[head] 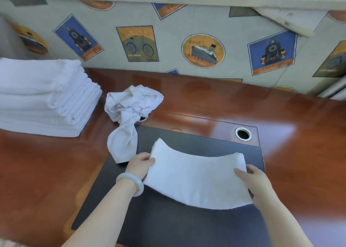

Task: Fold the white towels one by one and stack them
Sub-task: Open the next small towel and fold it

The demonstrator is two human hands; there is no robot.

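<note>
White towel, folded, stretches lengthwise between the hands: left hand pinches one short end, right hand grips the other; the stack lies beyond the left hand, nearer it

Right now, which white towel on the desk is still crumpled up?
The twisted towel lying beside the left hand, right of the neat stack. The stack's towels are folded, and the gripped towel lies flat.

Folded towel on mat; crumpled towel behind-left; stack far left.
</note>
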